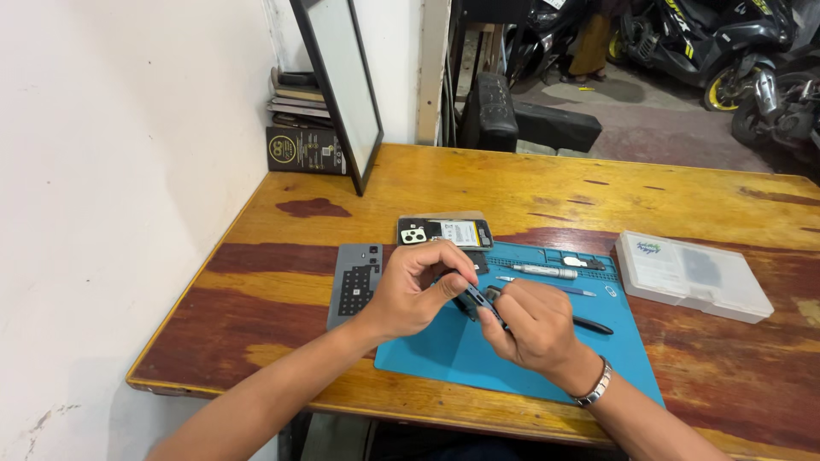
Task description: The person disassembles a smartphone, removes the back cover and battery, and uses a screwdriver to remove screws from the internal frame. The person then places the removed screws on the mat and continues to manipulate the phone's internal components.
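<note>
Over a blue work mat (478,358), my left hand (414,290) and my right hand (534,324) meet and pinch a small dark part (481,300) between their fingertips. What the part is stays unclear, as the fingers cover most of it. Just beyond the hands lies an opened phone (444,231) with its camera block and battery showing. A grey phone back cover (356,280) rests left of the left hand. A silver screwdriver (547,271) and a black tool (591,325) lie on the mat to the right.
A clear plastic parts box (690,275) sits on the wooden table (598,196) at right. A dark-framed panel (342,85) leans on the wall at the back, beside stacked boxes (299,128). Motorbikes (726,43) stand beyond the table. White wall at left.
</note>
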